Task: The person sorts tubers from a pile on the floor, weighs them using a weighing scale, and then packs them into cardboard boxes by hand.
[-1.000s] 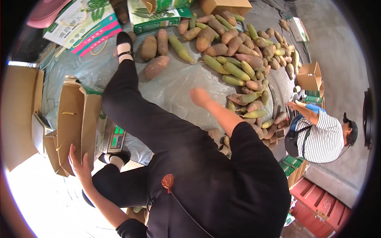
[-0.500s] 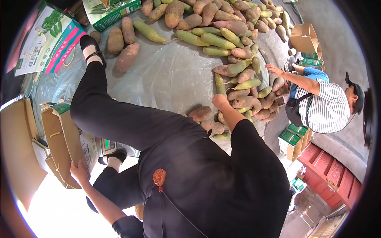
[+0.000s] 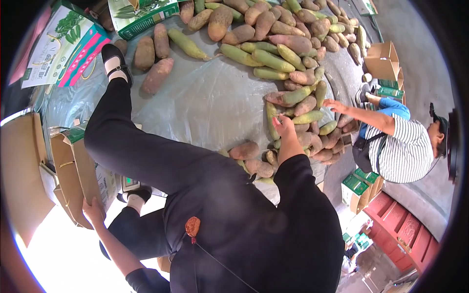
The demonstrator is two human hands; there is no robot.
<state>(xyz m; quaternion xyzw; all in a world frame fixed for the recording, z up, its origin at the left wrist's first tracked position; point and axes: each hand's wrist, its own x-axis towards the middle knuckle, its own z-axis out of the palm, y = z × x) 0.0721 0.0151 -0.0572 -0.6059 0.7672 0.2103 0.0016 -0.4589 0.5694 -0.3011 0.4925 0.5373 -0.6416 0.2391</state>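
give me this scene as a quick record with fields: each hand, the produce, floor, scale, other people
left hand: against the near end of an open brown cardboard box; firmness of grip unclear
right hand: looks open, at the heap's near side; contact unclear
produce: long green root vegetables mixed with reddish-brown oblong root vegetables
floor: translucent plastic sheet, wrinkled
scale: grey scale with green-lit display, partly hidden by the wearer's black-trousered leg
other people: one person in a striped shirt, arm stretched toward the heap
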